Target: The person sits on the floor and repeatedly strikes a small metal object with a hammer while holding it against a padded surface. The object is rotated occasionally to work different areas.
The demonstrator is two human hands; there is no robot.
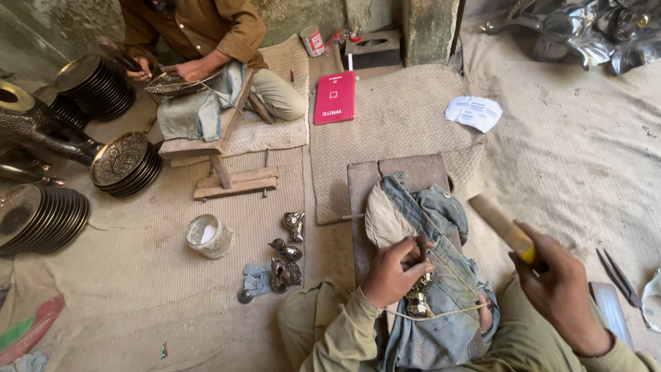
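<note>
My left hand [394, 270] pinches a thin metal tool upright against a small shiny metal figurine [419, 297]. The figurine rests on denim cloth [441, 275] draped over a wooden board [392, 176] in my lap, and a string crosses the cloth just below it. My right hand [561, 289] is raised to the right and grips a wooden-handled hammer [502, 224], its handle pointing up and left.
Small metal figurines [286, 258] and a glass jar [208, 236] lie on the mat to my left. Stacks of embossed metal plates [124, 164] stand further left. Another person [206, 41] works opposite on a plate. A red notebook [335, 97], paper [474, 112] and scissors [623, 279] lie nearby.
</note>
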